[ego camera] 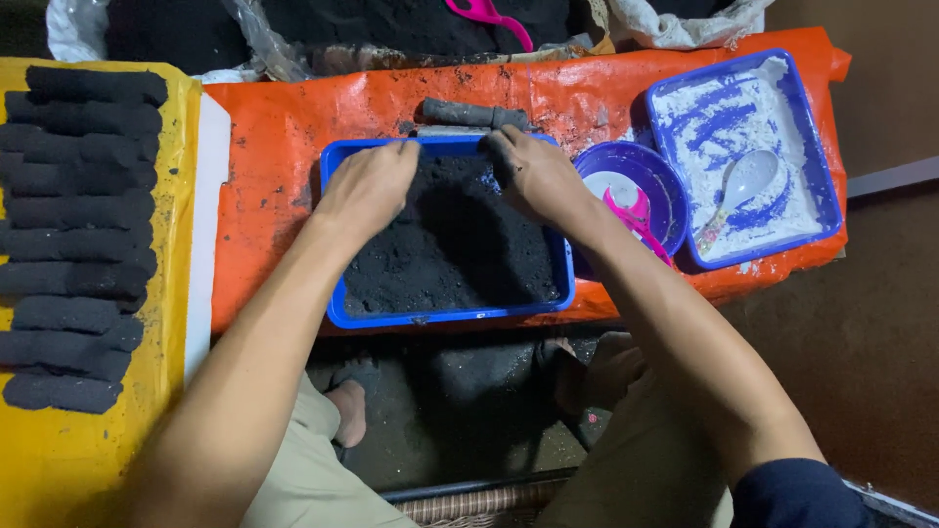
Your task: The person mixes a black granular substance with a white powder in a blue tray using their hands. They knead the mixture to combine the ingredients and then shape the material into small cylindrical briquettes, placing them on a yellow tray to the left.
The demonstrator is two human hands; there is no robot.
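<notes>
A blue rectangular tray (337,311) full of black powder (440,254) sits on an orange sheet (284,127). My left hand (367,186) rests knuckles up on the powder at the tray's far left corner, fingers curled into it. My right hand (533,174) is at the tray's far right, its blackened fingers closed in the powder. Whether either hand grips a lump is hidden. Just behind the tray lies a dark grey tube (474,114).
Several black pressed sticks (78,235) lie in rows on a yellow sheet (59,460) at left. At right stand a purple bowl (665,181) with a pink scoop (636,215) and a blue tray of white powder (817,166) with a white spoon (743,186). Bags of black powder sit behind.
</notes>
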